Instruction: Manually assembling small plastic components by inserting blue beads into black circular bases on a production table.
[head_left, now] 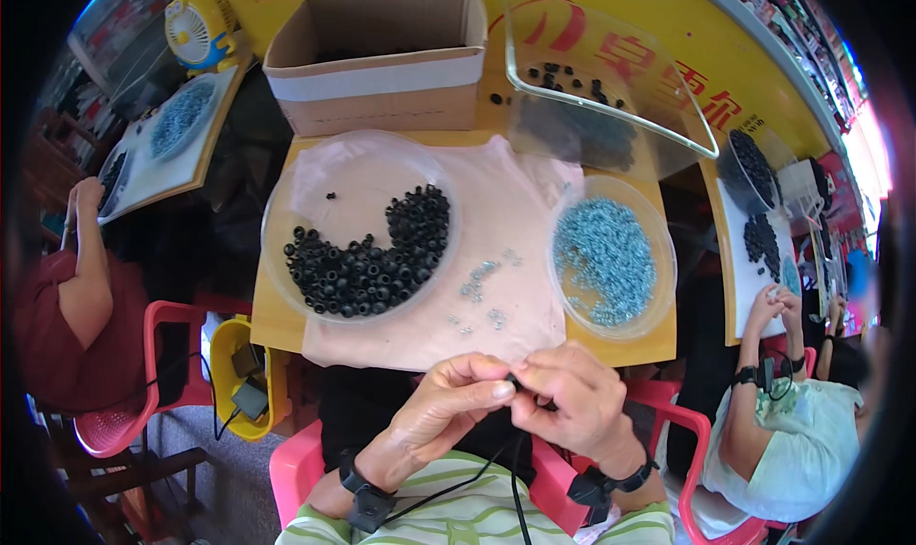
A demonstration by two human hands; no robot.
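Observation:
In front of my chest, just off the table's near edge, my left hand (453,394) and my right hand (572,397) meet fingertip to fingertip. Both pinch one small black piece (514,380), mostly covered by the fingers. Beyond them a round clear tub (359,144) holds many small black cylindrical pieces (367,273) with holes. To the right, an oval clear tub (668,259) contains small translucent blue pieces (606,254). A few loose clear-blue pieces (480,280) lie on the pink cloth (510,220) between the tubs.
An open cardboard box (382,101) stands behind the tubs, beside a clear plastic bin (572,130) with black pieces. A yellow bucket (229,378) sits at lower left. People work at tables on either side. Cables (515,488) hang from my wristbands.

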